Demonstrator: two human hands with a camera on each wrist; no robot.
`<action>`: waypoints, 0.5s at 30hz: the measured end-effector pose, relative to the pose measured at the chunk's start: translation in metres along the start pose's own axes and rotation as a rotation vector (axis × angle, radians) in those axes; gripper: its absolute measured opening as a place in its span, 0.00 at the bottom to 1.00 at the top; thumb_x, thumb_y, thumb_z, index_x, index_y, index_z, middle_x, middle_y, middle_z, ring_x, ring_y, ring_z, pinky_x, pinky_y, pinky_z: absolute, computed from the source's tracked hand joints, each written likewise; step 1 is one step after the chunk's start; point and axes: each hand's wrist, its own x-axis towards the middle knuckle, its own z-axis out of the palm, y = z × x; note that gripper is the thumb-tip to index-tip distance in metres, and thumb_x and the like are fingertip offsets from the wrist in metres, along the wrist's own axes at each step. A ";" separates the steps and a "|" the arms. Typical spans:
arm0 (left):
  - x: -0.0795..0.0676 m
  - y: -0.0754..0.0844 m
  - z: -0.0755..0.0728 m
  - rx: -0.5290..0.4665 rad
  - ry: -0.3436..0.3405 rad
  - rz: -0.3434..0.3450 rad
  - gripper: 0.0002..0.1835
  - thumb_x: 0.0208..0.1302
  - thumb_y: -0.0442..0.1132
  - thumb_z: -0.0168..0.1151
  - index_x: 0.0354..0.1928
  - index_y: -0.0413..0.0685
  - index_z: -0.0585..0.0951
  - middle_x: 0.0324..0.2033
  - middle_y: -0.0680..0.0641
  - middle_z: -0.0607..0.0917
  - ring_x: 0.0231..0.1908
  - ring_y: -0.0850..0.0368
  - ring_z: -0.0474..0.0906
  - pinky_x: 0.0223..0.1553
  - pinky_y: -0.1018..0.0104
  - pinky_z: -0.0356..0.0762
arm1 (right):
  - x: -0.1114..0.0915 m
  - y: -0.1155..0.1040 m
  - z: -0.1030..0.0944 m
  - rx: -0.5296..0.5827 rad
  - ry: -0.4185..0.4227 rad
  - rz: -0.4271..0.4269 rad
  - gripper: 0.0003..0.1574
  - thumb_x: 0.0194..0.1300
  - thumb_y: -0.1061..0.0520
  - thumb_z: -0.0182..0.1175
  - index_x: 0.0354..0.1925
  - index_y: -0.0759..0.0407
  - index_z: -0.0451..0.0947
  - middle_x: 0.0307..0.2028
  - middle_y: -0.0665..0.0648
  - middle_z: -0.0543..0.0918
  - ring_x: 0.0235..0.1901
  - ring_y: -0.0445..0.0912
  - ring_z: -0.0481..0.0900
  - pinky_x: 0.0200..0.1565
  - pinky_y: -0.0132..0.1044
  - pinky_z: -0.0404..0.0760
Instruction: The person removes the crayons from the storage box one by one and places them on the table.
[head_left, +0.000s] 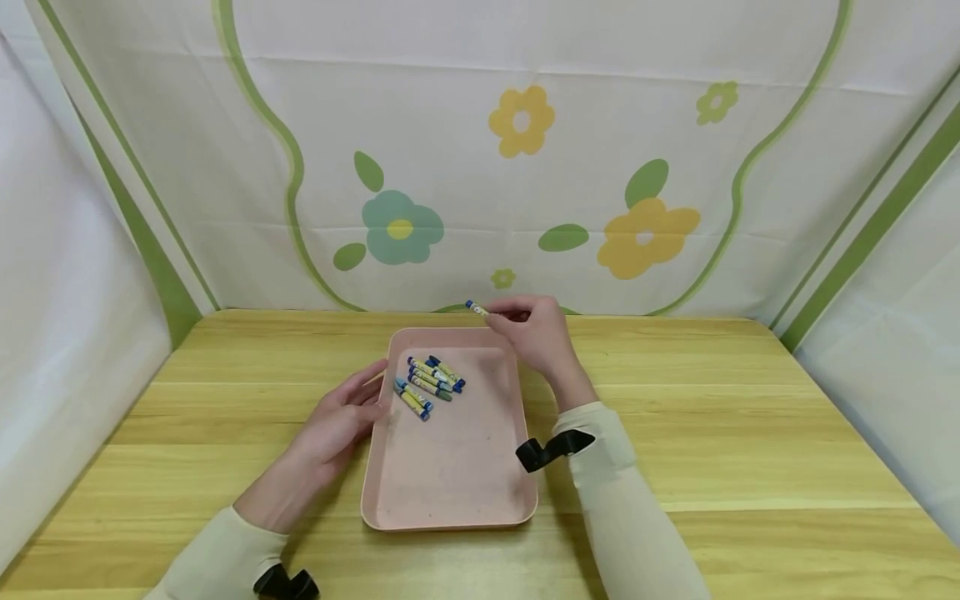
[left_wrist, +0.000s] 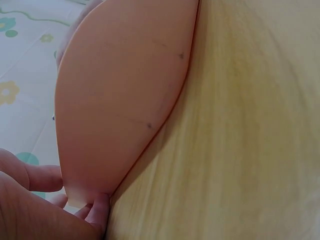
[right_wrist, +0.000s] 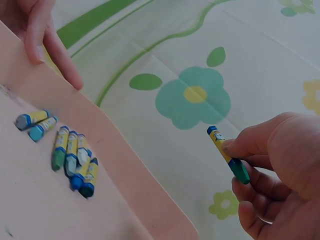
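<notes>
A pink tray (head_left: 457,475) lies on the wooden table, with several crayons (head_left: 429,386) in yellow and blue wrappers grouped in its far left part. Beyond the tray's far right corner, my right hand (head_left: 540,337) pinches a green crayon (right_wrist: 218,143) between thumb and fingers, its green tip towards the palm. My left hand (head_left: 341,421) holds the tray's left side. The left thumb lies at the rim and the other fingers are against the outer wall (left_wrist: 125,100). In the right wrist view the loose crayons show green, blue, grey and whitish tips.
The wooden table (head_left: 697,433) spreads to both sides of the tray. A white cloth (head_left: 465,175) with printed flowers and green lines rises behind the table's far edge, and more cloth stands at the left and right. Black straps (head_left: 555,450) sit on both sleeves.
</notes>
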 end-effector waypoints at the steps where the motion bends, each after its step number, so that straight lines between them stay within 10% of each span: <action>1: 0.000 0.000 0.000 -0.002 0.000 -0.002 0.38 0.79 0.29 0.52 0.85 0.53 0.55 0.84 0.40 0.56 0.82 0.45 0.56 0.79 0.49 0.60 | 0.000 0.002 -0.002 0.003 0.003 0.004 0.12 0.72 0.53 0.69 0.50 0.55 0.91 0.46 0.58 0.91 0.44 0.49 0.86 0.42 0.36 0.84; 15: -0.001 0.000 0.000 -0.001 0.003 -0.013 0.37 0.79 0.30 0.53 0.85 0.54 0.56 0.84 0.40 0.56 0.83 0.45 0.55 0.78 0.52 0.62 | 0.004 0.020 -0.035 -0.007 0.082 0.036 0.15 0.71 0.52 0.69 0.51 0.56 0.91 0.48 0.60 0.90 0.44 0.47 0.83 0.43 0.37 0.81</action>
